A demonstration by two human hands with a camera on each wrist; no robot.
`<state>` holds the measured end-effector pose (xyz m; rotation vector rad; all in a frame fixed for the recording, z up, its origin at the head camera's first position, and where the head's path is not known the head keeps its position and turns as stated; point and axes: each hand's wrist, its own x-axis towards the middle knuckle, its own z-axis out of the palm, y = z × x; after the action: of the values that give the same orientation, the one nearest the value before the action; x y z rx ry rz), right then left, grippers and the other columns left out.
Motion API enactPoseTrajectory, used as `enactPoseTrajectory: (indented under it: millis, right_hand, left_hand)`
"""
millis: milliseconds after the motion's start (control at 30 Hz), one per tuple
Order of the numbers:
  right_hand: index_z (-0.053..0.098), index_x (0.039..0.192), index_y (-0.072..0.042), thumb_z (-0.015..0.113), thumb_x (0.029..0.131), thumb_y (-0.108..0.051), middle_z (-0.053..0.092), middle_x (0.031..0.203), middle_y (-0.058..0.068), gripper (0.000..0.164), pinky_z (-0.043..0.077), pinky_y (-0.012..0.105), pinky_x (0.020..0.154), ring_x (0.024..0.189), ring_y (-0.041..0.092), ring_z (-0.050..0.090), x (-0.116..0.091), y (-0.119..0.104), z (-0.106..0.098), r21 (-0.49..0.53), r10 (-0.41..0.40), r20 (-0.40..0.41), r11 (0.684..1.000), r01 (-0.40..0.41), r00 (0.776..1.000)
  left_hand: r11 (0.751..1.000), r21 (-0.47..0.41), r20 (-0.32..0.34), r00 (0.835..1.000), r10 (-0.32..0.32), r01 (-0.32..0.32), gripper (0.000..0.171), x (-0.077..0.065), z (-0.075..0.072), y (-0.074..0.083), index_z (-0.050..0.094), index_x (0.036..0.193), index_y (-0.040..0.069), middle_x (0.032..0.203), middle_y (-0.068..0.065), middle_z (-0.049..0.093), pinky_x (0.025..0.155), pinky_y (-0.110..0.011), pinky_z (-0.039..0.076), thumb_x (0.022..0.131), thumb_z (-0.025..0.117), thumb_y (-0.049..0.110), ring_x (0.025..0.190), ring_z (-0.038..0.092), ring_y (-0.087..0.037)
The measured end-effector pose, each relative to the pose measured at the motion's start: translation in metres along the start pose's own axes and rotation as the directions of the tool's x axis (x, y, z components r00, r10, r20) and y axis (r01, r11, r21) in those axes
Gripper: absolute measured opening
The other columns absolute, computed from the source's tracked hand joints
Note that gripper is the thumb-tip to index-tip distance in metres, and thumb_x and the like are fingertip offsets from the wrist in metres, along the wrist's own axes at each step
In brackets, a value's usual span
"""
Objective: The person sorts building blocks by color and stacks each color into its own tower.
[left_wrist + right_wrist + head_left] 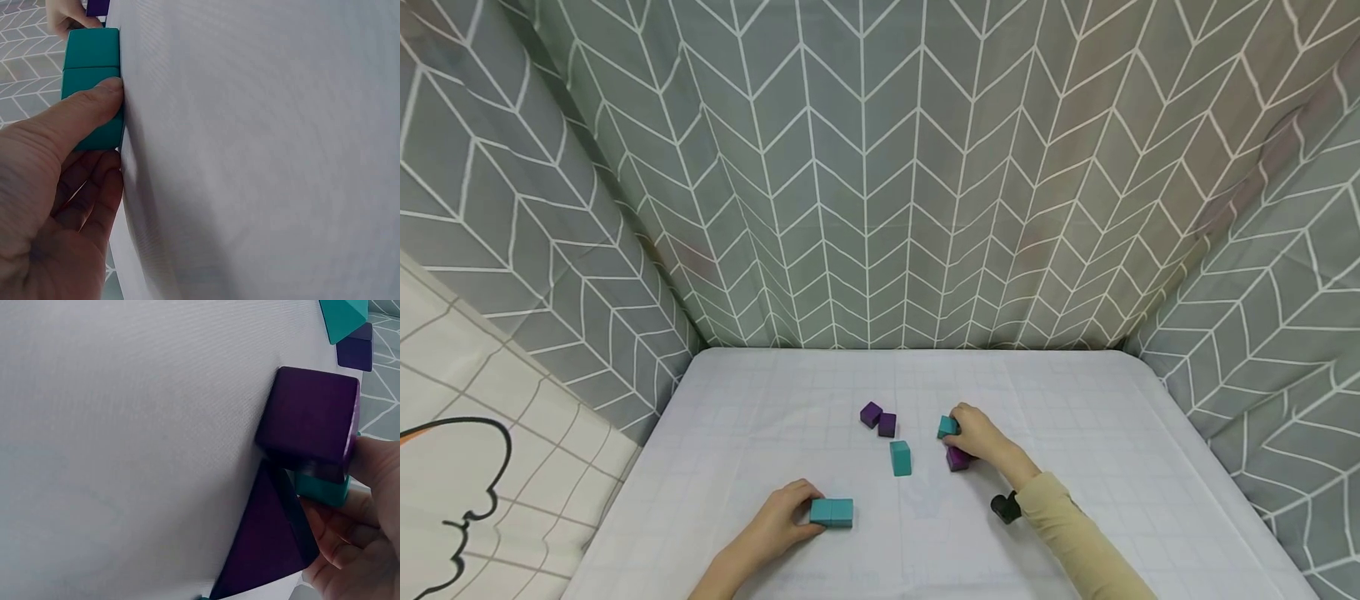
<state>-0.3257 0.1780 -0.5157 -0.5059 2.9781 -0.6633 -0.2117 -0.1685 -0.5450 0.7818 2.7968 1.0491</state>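
Note:
My left hand (781, 518) pinches a pair of teal blocks (831, 512) standing side by side on the white table. In the left wrist view the thumb lies across the nearer teal block (94, 84). To the right, my right hand (981, 435) grips a small teal block (947, 427) between thumb and fingers. A purple block (957, 458) sits just in front of that hand. The right wrist view shows a purple cube (309, 419) and a purple triangular block (269, 537) close together, partly hiding the gripped teal block (322, 489).
Between the hands stands a teal block with a slanted face (900, 458). Two purple cubes (871, 414) sit farther back, next to each other. A black object (1004, 507) is by the right forearm. Patterned grey curtains (865, 183) surround the white table (760, 392).

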Motion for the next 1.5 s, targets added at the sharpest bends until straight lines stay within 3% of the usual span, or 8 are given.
enactPoseTrajectory:
  millis: [333, 567, 833, 1000, 1233, 1500]
  right_hand:
    - [0.059, 0.084, 0.002, 0.073, 0.071, -0.015, 0.053, 0.078, 0.004, 0.026, 0.048, 0.031, 0.065, 0.07, 0.014, 0.052, 0.001, 0.004, -0.003, -0.023, -0.039, -0.02, 0.999, 0.038, 0.999]
    - [0.058, 0.083, 0.005, 0.072, 0.073, -0.021, 0.053, 0.076, 0.005, 0.031, 0.047, 0.03, 0.061, 0.067, 0.014, 0.05, -0.002, 0.008, -0.006, 0.007, -0.149, -0.026, 0.989, 0.149, 0.989]
    - [0.059, 0.086, 0.002, 0.072, 0.072, -0.016, 0.053, 0.078, 0.002, 0.025, 0.047, 0.028, 0.063, 0.068, 0.011, 0.05, -0.001, 0.01, -0.007, -0.031, -0.031, -0.012, 0.999, 0.031, 0.999]
    - [0.06, 0.092, 0.003, 0.072, 0.073, -0.019, 0.055, 0.083, 0.005, 0.032, 0.048, 0.028, 0.067, 0.072, 0.013, 0.053, -0.001, 0.007, -0.015, -0.062, -0.018, -0.013, 0.998, 0.017, 1.0]
    - [0.058, 0.093, 0.005, 0.071, 0.074, -0.019, 0.054, 0.084, 0.006, 0.033, 0.048, 0.028, 0.065, 0.073, 0.015, 0.053, 0.005, -0.004, -0.033, -0.081, -0.092, -0.07, 0.993, 0.086, 0.993]
    - [0.058, 0.089, 0.004, 0.071, 0.074, -0.019, 0.053, 0.082, 0.005, 0.03, 0.048, 0.027, 0.065, 0.073, 0.016, 0.053, 0.009, -0.032, -0.053, -0.1, -0.196, -0.151, 0.978, 0.183, 0.969]
  left_hand:
    - [1.0, 0.023, -0.015, 1.0, 0.01, -0.009, 0.032, 0.003, -0.001, 0.003, 0.058, 0.096, 0.018, 0.097, 0.013, 0.056, 0.085, -0.031, 0.046, 0.069, 0.075, 0.022, 0.093, 0.055, -0.009]
    - [1.0, 0.019, -0.016, 1.0, 0.018, -0.018, 0.031, 0.002, -0.001, 0.002, 0.058, 0.095, 0.017, 0.096, 0.012, 0.057, 0.083, -0.029, 0.046, 0.069, 0.075, 0.02, 0.092, 0.055, -0.009]
    - [1.0, 0.015, -0.019, 0.999, 0.026, -0.026, 0.031, 0.001, -0.002, 0.002, 0.059, 0.095, 0.016, 0.095, 0.012, 0.057, 0.083, -0.028, 0.047, 0.069, 0.075, 0.02, 0.091, 0.055, -0.008]
    - [0.999, 0.016, -0.017, 0.999, 0.032, -0.032, 0.031, 0.0, -0.002, 0.002, 0.059, 0.095, 0.015, 0.095, 0.011, 0.057, 0.082, -0.028, 0.047, 0.068, 0.075, 0.019, 0.09, 0.055, -0.008]
    - [1.0, 0.02, -0.01, 1.0, 0.023, -0.022, 0.031, -0.002, -0.001, 0.001, 0.059, 0.094, 0.015, 0.094, 0.012, 0.057, 0.081, -0.027, 0.047, 0.069, 0.075, 0.021, 0.088, 0.054, -0.006]
    - [1.0, 0.013, -0.008, 1.0, 0.022, -0.021, 0.031, 0.0, -0.001, -0.001, 0.059, 0.095, 0.016, 0.095, 0.012, 0.057, 0.083, -0.028, 0.047, 0.069, 0.075, 0.021, 0.091, 0.055, -0.008]
